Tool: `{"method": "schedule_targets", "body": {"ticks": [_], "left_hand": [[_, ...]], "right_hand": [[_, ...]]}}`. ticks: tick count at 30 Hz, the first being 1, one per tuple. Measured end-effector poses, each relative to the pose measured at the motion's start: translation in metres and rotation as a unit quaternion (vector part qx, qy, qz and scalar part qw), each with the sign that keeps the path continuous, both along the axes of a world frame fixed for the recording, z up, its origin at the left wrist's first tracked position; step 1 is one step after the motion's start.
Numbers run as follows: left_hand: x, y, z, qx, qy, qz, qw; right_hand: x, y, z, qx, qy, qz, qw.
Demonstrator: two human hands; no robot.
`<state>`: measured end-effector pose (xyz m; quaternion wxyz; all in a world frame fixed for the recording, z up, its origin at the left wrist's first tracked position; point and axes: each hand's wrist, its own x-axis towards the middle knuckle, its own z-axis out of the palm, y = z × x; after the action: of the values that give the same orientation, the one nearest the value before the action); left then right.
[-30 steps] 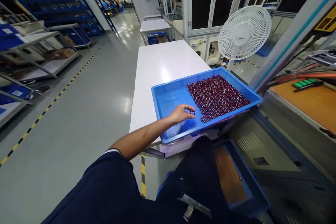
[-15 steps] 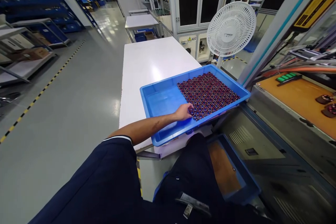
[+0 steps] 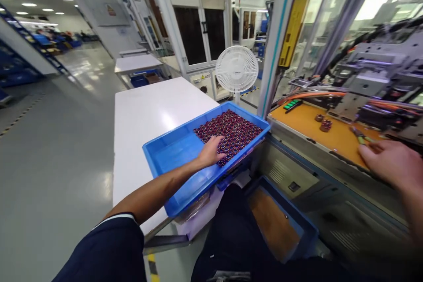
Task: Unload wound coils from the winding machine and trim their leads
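Observation:
My left hand [image 3: 211, 152] is in the blue tray [image 3: 172, 147], thumb and fingers spread at the near-left edge of a packed layer of small dark red-and-copper round parts [image 3: 234, 130]. No part shows between its fingers, though its fingertips touch or hover just over the layer. My right hand [image 3: 393, 165], slightly blurred, is at the right over the orange machine bed. Its thumb and forefinger close around the green handles of a small pair of pliers [image 3: 358, 133], whose jaws point away from me. Two copper-wound round parts [image 3: 325, 125] lie on the bed left of the pliers.
The tray rests on a white table [image 3: 148, 101]. Behind it stands a white fan [image 3: 237, 69]. A metal post [image 3: 276, 39] rises between tray and machine. A green-topped black item [image 3: 292, 105] lies on the bed. Below is another blue bin [image 3: 310, 229].
My view has swung right, bringing more of the machine into sight. My right hand has come into view at the pliers. My left hand's fingers have spread by the parts.

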<state>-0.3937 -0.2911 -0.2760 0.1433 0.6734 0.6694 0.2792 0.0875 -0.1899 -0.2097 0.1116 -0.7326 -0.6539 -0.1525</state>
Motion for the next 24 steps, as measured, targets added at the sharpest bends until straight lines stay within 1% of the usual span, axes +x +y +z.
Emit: {"method": "schedule_targets", "body": {"ticks": [2,4,6,7,9,11,13,15,17,20,22,24], "left_hand": [[0.03,0.018,0.034,0.049,0.001,-0.046,0.998],[0.072,0.043,0.065,0.084,-0.006,-0.102,0.991],[0.123,0.07,0.085,0.098,-0.017,-0.148,0.984],[0.149,0.083,0.091,0.097,-0.023,-0.166,0.981],[0.198,0.105,0.095,0.089,-0.031,-0.186,0.978],[0.24,0.12,0.091,0.079,-0.035,-0.19,0.978],[0.269,0.127,0.085,0.072,-0.033,-0.185,0.979],[0.285,0.13,0.082,0.069,-0.027,-0.177,0.981],[0.289,0.132,0.082,0.07,-0.029,-0.168,0.983],[0.282,0.132,0.086,0.069,-0.071,-0.154,0.983],[0.273,0.13,0.086,0.067,-0.128,-0.14,0.979],[0.262,0.125,0.082,0.067,-0.198,-0.125,0.97]], "right_hand": [[-0.002,-0.002,0.004,-0.021,0.002,-0.006,1.0],[-0.007,-0.005,0.008,-0.038,0.002,-0.003,0.999],[-0.012,-0.01,0.012,-0.051,0.003,0.007,0.999],[-0.013,-0.012,0.013,-0.057,0.005,0.013,0.998],[-0.015,-0.017,0.014,-0.063,0.012,0.018,0.998],[-0.016,-0.021,0.013,-0.06,0.029,0.012,0.998],[-0.017,-0.023,0.011,-0.049,0.058,0.002,0.997],[-0.018,-0.024,0.01,-0.032,0.094,-0.003,0.995],[-0.02,-0.025,0.01,-0.016,0.127,-0.004,0.992],[-0.021,-0.027,0.01,-0.003,0.152,0.002,0.988],[-0.019,-0.028,0.009,0.002,0.151,0.009,0.988],[-0.017,-0.027,0.008,0.006,0.143,0.023,0.989]]}}
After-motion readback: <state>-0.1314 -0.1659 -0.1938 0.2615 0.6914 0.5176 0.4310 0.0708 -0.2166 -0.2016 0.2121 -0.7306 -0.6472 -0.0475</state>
